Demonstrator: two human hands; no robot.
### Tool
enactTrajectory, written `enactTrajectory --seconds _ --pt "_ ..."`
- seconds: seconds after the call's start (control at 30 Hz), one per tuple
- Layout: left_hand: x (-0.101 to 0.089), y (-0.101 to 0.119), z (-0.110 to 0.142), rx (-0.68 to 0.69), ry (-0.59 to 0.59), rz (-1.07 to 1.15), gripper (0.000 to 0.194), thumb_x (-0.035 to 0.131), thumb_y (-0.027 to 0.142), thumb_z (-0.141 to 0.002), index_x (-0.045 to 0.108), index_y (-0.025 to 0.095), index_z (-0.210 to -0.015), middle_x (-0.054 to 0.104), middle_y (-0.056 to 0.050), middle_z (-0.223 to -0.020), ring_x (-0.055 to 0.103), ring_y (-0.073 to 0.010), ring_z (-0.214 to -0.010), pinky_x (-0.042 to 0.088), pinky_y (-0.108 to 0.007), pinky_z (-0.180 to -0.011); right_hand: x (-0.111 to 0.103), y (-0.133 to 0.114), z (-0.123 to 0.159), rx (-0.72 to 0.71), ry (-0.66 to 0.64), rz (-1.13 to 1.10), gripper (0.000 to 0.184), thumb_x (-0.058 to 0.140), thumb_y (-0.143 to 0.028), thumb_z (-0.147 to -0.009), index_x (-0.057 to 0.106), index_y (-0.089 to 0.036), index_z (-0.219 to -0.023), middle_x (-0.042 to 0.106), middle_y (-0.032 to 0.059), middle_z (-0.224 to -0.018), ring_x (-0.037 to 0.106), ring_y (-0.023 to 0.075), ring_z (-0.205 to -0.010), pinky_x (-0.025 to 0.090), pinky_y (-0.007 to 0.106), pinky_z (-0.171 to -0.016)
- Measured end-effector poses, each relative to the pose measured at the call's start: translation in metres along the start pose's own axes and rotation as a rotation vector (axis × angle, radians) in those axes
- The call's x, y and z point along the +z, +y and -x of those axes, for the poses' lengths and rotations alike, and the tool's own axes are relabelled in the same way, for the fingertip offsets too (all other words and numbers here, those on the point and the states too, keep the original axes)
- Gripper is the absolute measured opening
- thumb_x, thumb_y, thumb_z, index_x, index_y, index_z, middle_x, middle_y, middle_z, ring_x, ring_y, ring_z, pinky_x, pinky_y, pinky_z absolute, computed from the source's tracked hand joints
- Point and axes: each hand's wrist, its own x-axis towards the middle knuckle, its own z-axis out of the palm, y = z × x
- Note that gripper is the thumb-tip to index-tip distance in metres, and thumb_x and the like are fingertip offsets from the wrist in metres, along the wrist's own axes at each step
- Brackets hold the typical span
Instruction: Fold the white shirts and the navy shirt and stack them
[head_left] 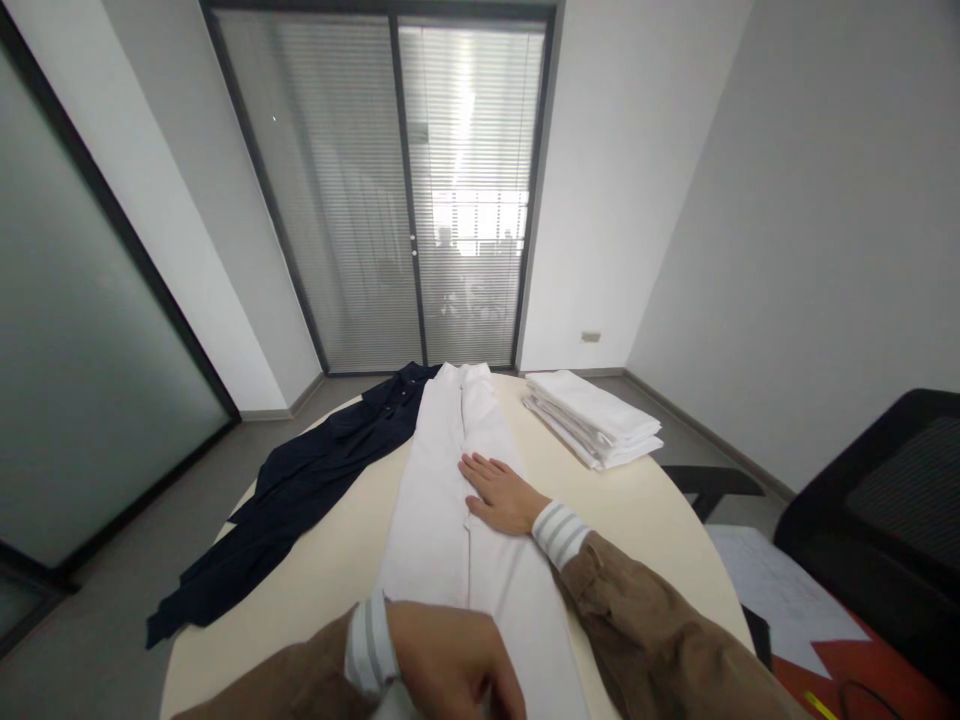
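A white garment (439,500) lies folded lengthwise down the middle of a round cream table (645,500). My right hand (501,492) rests flat on it, fingers spread, near its middle fold. At the near end of the same garment, by the bottom edge of the view, my left hand (450,668) is curled with fingers closed on the cloth. Both arms wear brown sleeves with striped cuffs.
A dark navy shirt (300,490) lies spread on the table's left side, hanging over the edge. A stack of folded white garments (592,415) sits at the far right. A black chair (877,520) stands to the right; glass doors with blinds are ahead.
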Motion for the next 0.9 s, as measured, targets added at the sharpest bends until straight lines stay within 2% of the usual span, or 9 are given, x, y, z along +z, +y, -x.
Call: enactTrajectory --seconds 0.07,0.13,0.3,0.37,0.47,0.53,0.6,0.73,0.9 --pt "-0.008 0.008 0.006 -0.019 0.265 -0.058 0.022 0.065 0.033 -0.086 0.077 0.018 -0.097 0.076 -0.004 -0.086 0.067 -0.0161 -0.077 0.049 -0.023 -0.077 -0.001 -0.001 0.001 0.005 -0.015 0.009 0.071 0.035 -0.044 -0.098 0.018 -0.01 -0.158 0.014 0.0134 -0.164 0.011 0.0266 -0.152 0.012 0.046 -0.123" --pt "-0.013 0.011 0.011 -0.096 0.437 -0.193 0.027 0.07 0.035 -0.082 0.077 0.021 -0.104 0.076 -0.005 -0.089 0.067 -0.017 -0.078 0.049 -0.026 -0.081 -0.001 -0.003 0.002 0.002 -0.029 0.008 0.072 0.035 -0.045 -0.098 0.016 -0.01 -0.158 0.011 0.0136 -0.164 0.01 0.027 -0.153 0.011 0.046 -0.123" --pt "-0.021 0.004 0.02 -0.135 0.316 -0.028 0.031 0.069 0.041 -0.085 0.077 0.021 -0.107 0.077 -0.005 -0.09 0.066 -0.0144 -0.073 0.047 -0.021 -0.066 -0.007 -0.005 0.012 -0.007 -0.144 -0.059 0.074 0.035 -0.048 -0.097 0.012 -0.014 -0.159 0.006 0.0128 -0.165 0.005 0.0276 -0.153 0.011 0.049 -0.121" --pt "-0.025 0.004 0.022 -0.132 0.37 -0.009 0.031 0.064 0.042 -0.089 0.078 0.018 -0.101 0.076 -0.006 -0.087 0.065 -0.014 -0.072 0.047 -0.021 -0.065 -0.011 -0.007 0.017 0.011 -0.215 -0.096 0.077 0.039 -0.049 -0.096 0.009 -0.017 -0.16 0.004 0.012 -0.166 0.003 0.0283 -0.153 0.011 0.054 -0.12" --pt "-0.033 0.0 0.023 -0.183 0.698 -0.172 0.025 0.059 0.035 -0.092 0.074 0.016 -0.089 0.073 -0.005 -0.084 0.065 -0.016 -0.078 0.051 -0.026 -0.078 -0.02 -0.015 0.025 0.052 -0.318 -0.148 0.08 0.042 -0.049 -0.094 0.007 -0.021 -0.16 0.001 0.0104 -0.166 0.001 0.0311 -0.153 0.009 0.063 -0.117" --pt "-0.037 -0.008 0.022 -0.192 0.946 -0.302 0.019 0.057 0.029 -0.092 0.07 0.016 -0.098 0.071 -0.008 -0.1 0.064 -0.0201 -0.098 0.049 -0.034 -0.095 -0.024 -0.025 0.032 0.057 -0.352 -0.152 0.084 0.046 -0.052 -0.091 0.008 -0.022 -0.16 0.002 0.0121 -0.166 0.003 0.0352 -0.152 0.012 0.068 -0.114" --pt "-0.038 -0.019 0.021 -0.182 1.075 -0.381 0.026 0.055 0.026 -0.092 0.062 0.016 -0.116 0.063 -0.012 -0.124 0.055 -0.0237 -0.121 0.042 -0.041 -0.108 -0.025 -0.037 0.039 0.053 -0.327 -0.102 0.093 0.052 -0.058 -0.086 0.013 -0.016 -0.159 0.007 0.0181 -0.165 0.008 0.0408 -0.15 0.016 0.069 -0.112" --pt "-0.037 -0.036 0.022 -0.244 1.07 -0.406 0.036 0.043 0.03 -0.099 0.053 0.016 -0.131 0.048 -0.015 -0.144 0.043 -0.0237 -0.137 0.034 -0.045 -0.117 -0.017 -0.067 0.053 0.041 -0.192 0.051 0.092 0.056 -0.057 -0.084 0.03 -0.002 -0.153 0.025 0.0311 -0.157 0.028 0.0467 -0.141 0.029 0.064 -0.108" --pt "-0.046 -0.034 0.023 -0.346 0.874 -0.449 0.044 0.028 0.033 -0.104 0.054 0.015 -0.135 0.053 -0.014 -0.139 0.046 -0.023 -0.135 0.035 -0.043 -0.117 -0.018 -0.078 0.061 -0.028 -0.115 0.064 0.083 0.059 -0.06 -0.082 0.047 -0.004 -0.142 0.045 0.0316 -0.143 0.041 0.0459 -0.129 0.035 0.061 -0.103"
